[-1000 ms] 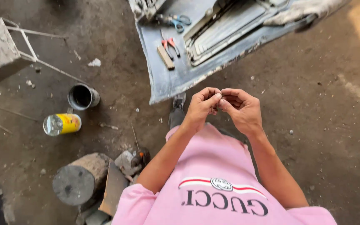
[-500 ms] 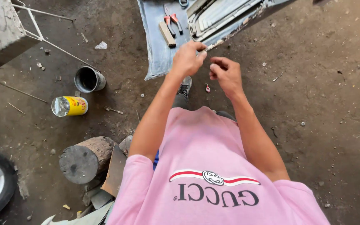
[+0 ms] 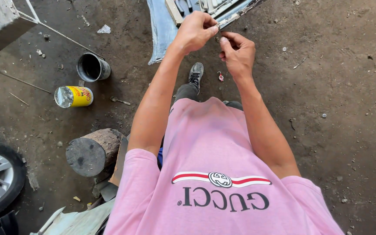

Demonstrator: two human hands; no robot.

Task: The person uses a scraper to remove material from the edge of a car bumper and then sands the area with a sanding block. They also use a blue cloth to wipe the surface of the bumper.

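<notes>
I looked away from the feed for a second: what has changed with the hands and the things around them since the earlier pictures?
Both hands have risen in view, now over the edge of the grey metal panel. The left hand and right hand parted briefly, then closed together again, fingertips pinching something too small to identify. Nothing visibly taken or let go. The yellow can, black cup and log stump lie as before.

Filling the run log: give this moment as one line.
left hand: pinching small item | right hand: fingertips meeting left | below: grey metal panel

Tin point(image 3: 74, 96) left of shoe point(image 3: 196, 72)
</notes>
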